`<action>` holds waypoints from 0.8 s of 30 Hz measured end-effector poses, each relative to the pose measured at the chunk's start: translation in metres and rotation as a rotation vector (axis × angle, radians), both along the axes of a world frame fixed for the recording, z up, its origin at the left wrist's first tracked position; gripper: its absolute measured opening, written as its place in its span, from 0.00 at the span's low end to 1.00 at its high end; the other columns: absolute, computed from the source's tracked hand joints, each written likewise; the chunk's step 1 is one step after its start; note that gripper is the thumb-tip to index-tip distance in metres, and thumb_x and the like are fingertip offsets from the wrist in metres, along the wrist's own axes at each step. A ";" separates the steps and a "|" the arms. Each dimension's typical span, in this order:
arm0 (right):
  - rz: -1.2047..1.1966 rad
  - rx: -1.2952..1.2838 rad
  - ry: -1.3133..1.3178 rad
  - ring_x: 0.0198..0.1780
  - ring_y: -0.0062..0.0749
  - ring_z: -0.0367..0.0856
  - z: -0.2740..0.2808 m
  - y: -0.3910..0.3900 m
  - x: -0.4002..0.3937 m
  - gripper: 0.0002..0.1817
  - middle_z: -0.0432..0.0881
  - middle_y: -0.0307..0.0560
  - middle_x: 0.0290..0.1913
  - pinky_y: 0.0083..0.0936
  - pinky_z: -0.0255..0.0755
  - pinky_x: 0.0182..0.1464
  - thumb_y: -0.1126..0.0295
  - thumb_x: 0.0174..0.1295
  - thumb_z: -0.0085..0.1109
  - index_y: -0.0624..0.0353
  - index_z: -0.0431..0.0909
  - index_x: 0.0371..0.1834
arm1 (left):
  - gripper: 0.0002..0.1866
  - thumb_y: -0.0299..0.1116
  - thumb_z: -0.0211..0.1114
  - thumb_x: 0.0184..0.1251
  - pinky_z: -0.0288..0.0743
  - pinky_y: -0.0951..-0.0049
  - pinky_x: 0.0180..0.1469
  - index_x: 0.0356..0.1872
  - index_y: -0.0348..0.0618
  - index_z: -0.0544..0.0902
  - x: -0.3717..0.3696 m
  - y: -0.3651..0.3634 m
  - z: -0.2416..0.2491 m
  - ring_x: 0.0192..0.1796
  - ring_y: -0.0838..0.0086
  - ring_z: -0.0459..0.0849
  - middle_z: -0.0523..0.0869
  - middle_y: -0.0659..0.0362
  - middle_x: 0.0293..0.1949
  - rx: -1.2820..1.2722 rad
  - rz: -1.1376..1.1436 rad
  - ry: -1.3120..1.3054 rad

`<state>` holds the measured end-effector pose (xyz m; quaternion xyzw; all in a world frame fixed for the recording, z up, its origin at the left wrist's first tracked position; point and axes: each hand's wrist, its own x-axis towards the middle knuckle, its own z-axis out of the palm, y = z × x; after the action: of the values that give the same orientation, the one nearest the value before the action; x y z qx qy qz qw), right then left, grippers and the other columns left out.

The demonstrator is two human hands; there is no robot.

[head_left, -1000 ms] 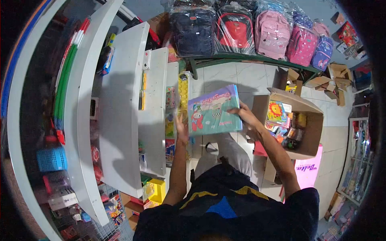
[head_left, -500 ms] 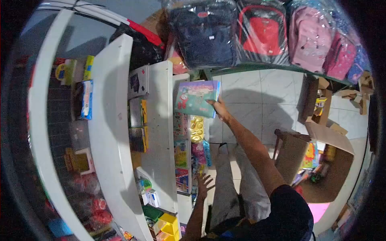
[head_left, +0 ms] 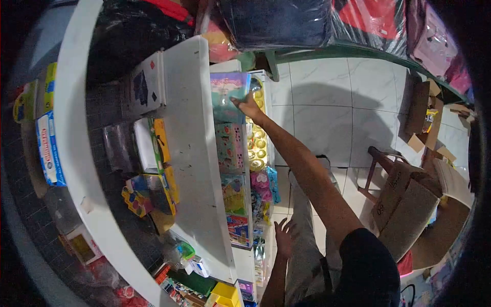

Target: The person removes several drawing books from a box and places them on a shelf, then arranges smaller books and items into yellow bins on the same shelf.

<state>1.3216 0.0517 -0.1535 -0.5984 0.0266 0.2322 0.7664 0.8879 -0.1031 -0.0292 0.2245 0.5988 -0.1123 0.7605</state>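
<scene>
Our right hand (head_left: 248,106) grips the book (head_left: 223,93) by its near edge, likely keeping the far side free; our left hand (head_left: 284,239) is spread, empty.

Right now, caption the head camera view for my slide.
Right hand holds a purple-and-green book at white shelves; left hand open and empty, plastic-wrapped backpacks beyond.

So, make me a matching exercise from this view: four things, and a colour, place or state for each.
Things:
1. Book
2. Left hand
3. Cardboard box
4. Red backpack

Descriptions:
A. Brown, at the right side of the view
B. Wrapped in clear plastic
C. Purple and green, held in the right hand
D. Fingers spread, holding nothing

Pairs: 1-C, 2-D, 3-A, 4-B
</scene>
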 end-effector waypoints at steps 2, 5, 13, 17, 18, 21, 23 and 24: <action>0.031 -0.215 -0.123 0.56 0.54 0.72 -0.016 0.013 -0.001 0.40 0.71 0.66 0.52 0.39 0.67 0.57 0.63 0.50 0.66 0.68 0.53 0.61 | 0.34 0.63 0.41 0.69 0.71 0.47 0.55 0.65 0.49 0.64 -0.003 0.000 -0.001 0.59 0.62 0.70 0.71 0.52 0.60 0.031 -0.048 0.000; -0.005 -0.475 -0.207 0.57 0.63 0.67 0.001 0.008 -0.009 0.44 0.65 0.72 0.54 0.41 0.65 0.60 0.66 0.44 0.68 0.73 0.53 0.61 | 0.33 0.63 0.44 0.68 0.73 0.50 0.53 0.64 0.49 0.64 -0.015 0.002 -0.012 0.58 0.63 0.71 0.71 0.53 0.59 0.024 -0.109 -0.014; 0.251 -0.703 -0.377 0.62 0.58 0.63 0.026 -0.005 -0.001 0.46 0.57 0.66 0.62 0.46 0.64 0.60 0.67 0.45 0.66 0.66 0.50 0.67 | 0.33 0.61 0.50 0.67 0.73 0.51 0.52 0.64 0.49 0.64 -0.016 0.003 -0.014 0.57 0.63 0.72 0.71 0.54 0.56 0.006 -0.184 0.030; 0.314 -0.891 -0.425 0.65 0.51 0.60 0.038 -0.003 0.005 0.40 0.57 0.55 0.65 0.52 0.63 0.58 0.69 0.52 0.61 0.56 0.52 0.69 | 0.32 0.60 0.51 0.66 0.73 0.52 0.52 0.63 0.49 0.65 -0.011 0.000 -0.006 0.57 0.62 0.72 0.72 0.54 0.56 0.027 -0.207 0.047; 0.303 -0.903 -0.446 0.66 0.50 0.59 0.032 0.002 0.007 0.39 0.57 0.53 0.66 0.54 0.63 0.58 0.69 0.53 0.60 0.54 0.53 0.69 | 0.32 0.60 0.52 0.66 0.73 0.52 0.52 0.63 0.49 0.65 -0.010 0.000 -0.005 0.57 0.62 0.72 0.72 0.54 0.56 0.038 -0.218 0.043; 0.352 -0.953 -0.459 0.65 0.52 0.59 0.021 0.010 0.013 0.48 0.56 0.54 0.65 0.60 0.63 0.56 0.58 0.47 0.70 0.46 0.50 0.71 | 0.32 0.60 0.50 0.67 0.73 0.51 0.53 0.63 0.49 0.65 -0.020 0.001 -0.015 0.57 0.63 0.72 0.71 0.54 0.57 0.015 -0.178 0.051; 0.382 -0.934 -0.421 0.66 0.51 0.57 0.023 0.009 0.015 0.46 0.55 0.53 0.66 0.61 0.62 0.58 0.60 0.49 0.68 0.44 0.52 0.71 | 0.32 0.60 0.49 0.67 0.72 0.51 0.53 0.64 0.48 0.65 -0.021 0.002 -0.011 0.57 0.63 0.72 0.71 0.53 0.58 0.041 -0.236 0.026; 0.406 -0.916 -0.382 0.67 0.49 0.56 0.039 0.004 0.017 0.44 0.54 0.53 0.67 0.61 0.60 0.58 0.61 0.50 0.66 0.44 0.53 0.71 | 0.32 0.60 0.49 0.68 0.72 0.51 0.53 0.64 0.48 0.65 -0.018 0.003 -0.009 0.57 0.63 0.72 0.71 0.53 0.58 0.052 -0.264 0.010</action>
<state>1.3385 0.0552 -0.1147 -0.8962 -0.1310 0.2276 0.3577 0.8695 -0.1005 -0.0379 0.3206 0.5706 -0.1969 0.7300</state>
